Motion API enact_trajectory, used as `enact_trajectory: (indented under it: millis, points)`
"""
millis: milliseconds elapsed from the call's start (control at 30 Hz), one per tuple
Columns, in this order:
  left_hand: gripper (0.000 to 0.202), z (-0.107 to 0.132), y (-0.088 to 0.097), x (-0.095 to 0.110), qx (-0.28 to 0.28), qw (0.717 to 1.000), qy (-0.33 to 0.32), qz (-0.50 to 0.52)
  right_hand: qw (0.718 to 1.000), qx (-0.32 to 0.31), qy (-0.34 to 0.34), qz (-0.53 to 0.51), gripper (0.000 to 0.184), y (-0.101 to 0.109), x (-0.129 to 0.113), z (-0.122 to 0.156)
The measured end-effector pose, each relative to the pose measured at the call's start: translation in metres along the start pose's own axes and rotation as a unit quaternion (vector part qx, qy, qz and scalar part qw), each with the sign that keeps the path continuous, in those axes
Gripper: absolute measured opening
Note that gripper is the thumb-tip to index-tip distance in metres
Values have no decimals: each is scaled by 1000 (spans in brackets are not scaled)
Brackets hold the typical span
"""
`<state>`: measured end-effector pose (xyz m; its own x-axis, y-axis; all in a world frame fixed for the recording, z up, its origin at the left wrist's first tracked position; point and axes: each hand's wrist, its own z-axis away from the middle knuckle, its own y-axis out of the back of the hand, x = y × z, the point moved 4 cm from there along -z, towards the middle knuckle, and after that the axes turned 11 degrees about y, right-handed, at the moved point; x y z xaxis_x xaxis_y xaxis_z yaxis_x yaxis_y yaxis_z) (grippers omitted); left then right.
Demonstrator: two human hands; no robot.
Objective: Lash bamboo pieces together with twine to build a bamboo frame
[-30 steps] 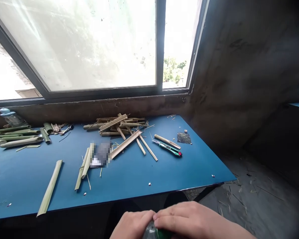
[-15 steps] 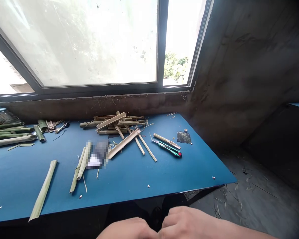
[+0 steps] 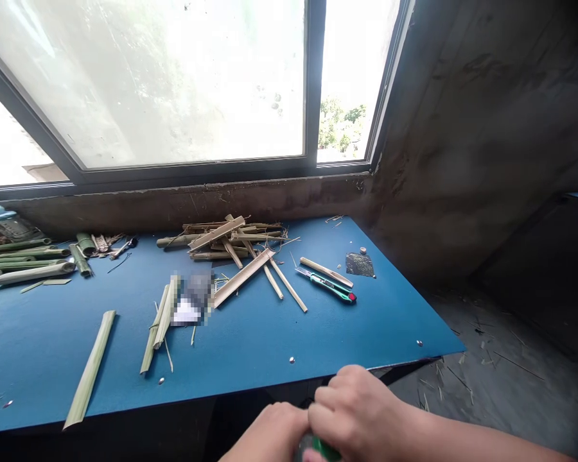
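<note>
Both my hands are together at the bottom edge of the view, below the front edge of the blue table [image 3: 250, 346]. My right hand [image 3: 361, 414] is curled over a small green cap [image 3: 325, 449], its fingers closed on it. My left hand [image 3: 270, 436] is closed beside it, gripping what looks like a clear bottle under the cap, mostly hidden. On the table lie a green utility knife [image 3: 326, 285] with a red end and several split bamboo strips [image 3: 243, 277].
A pile of bamboo pieces [image 3: 226, 237] lies by the window sill, green bamboo tubes [image 3: 26, 263] at far left, a long green strip [image 3: 90, 369] near the front edge. A dark patch [image 3: 359, 264] sits at right. Littered concrete floor [image 3: 501, 378] lies right of the table.
My hands dropped nearly out of view, then rose again, the right one now higher over the green cap. The view shifted slightly.
</note>
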<state>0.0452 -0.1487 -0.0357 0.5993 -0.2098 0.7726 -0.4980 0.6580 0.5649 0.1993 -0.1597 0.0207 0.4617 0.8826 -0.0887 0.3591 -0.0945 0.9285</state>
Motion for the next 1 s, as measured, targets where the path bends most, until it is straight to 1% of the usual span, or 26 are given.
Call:
enact_trajectory:
  millis: [33, 67, 100, 133, 200, 267, 300, 333, 367, 400, 433, 467, 533, 567, 600, 633, 667, 700, 767, 800, 833, 867, 900, 933, 1000]
  points:
    - [19, -4, 0, 5, 15, 1000, 15, 4, 997, -9, -75, -17, 37, 2, 5, 0]
    - [26, -7, 2, 10, 35, 999, 28, 10, 988, -17, -145, -40, 39, 6, 10, 0]
    - [31, -9, 6, 16, 57, 998, 34, 16, 978, -19, -196, -70, 41, 11, 14, 0]
    - [30, -9, 11, 22, 79, 996, 29, 21, 969, -8, -221, -109, 45, 17, 17, 0]
    - [27, -4, 26, 34, 126, 991, -2, 40, 951, 46, -220, -214, 51, 29, 22, -2]
    - [29, 3, 46, 45, 182, 979, -56, 74, 927, 89, -205, -302, 54, 34, 26, -2]
    - [32, 7, 56, 50, 216, 968, -82, 94, 918, 95, -204, -326, 64, 32, 28, -2]
    - [34, 9, 66, 55, 248, 956, -108, 112, 915, 96, -205, -335, 81, 28, 30, -3]
    - [35, 9, 74, 60, 268, 945, -137, 128, 915, 96, -205, -333, 94, 21, 31, -5]
    - [37, 8, 81, 64, 291, 933, -160, 136, 914, 113, -206, -332, 91, 15, 33, -7]
    - [40, 5, 86, 68, 314, 923, -183, 129, 909, 142, -208, -333, 76, 9, 35, -9]
    - [46, 1, 89, 71, 335, 915, -197, 109, 902, 171, -206, -339, 66, 4, 38, -12]
    - [76, -7, 90, 72, 381, 899, -209, 60, 891, 224, -207, -337, 65, 0, 52, -16]
    - [91, -11, 89, 67, 394, 897, -201, 25, 886, 249, -216, -325, 67, 2, 64, -17]
    - [101, -14, 87, 60, 403, 895, -191, -18, 880, 278, -237, -304, 63, 8, 81, -16]
    - [91, -16, 83, 48, 405, 895, -172, -70, 873, 297, -261, -287, 55, 15, 102, -14]
    - [75, -17, 80, 32, 402, 896, -133, -130, 866, 309, -280, -275, 55, 25, 126, -12]
    - [63, -18, 77, 12, 395, 895, -89, -186, 859, 319, -301, -263, 57, 35, 155, -9]
    - [52, -16, 72, -31, 386, 880, -18, -275, 843, 336, -352, -229, 64, 55, 219, -4]
    - [52, -13, 70, -53, 386, 868, 20, -311, 833, 340, -384, -206, 66, 63, 253, -1]
    - [55, -10, 68, -71, 391, 854, 40, -342, 824, 341, -415, -181, 62, 68, 286, 1]
    - [59, -7, 66, -86, 385, 846, 61, -364, 812, 343, -448, -153, 51, 70, 317, 4]
    - [63, -5, 64, -97, 376, 843, 70, -379, 799, 341, -478, -128, 40, 69, 344, 5]
    - [64, -2, 62, -103, 372, 841, 72, -387, 788, 338, -503, -108, 38, 66, 367, 6]
    - [62, 0, 62, -105, 381, 837, 80, -384, 772, 330, -538, -79, 40, 52, 402, 6]
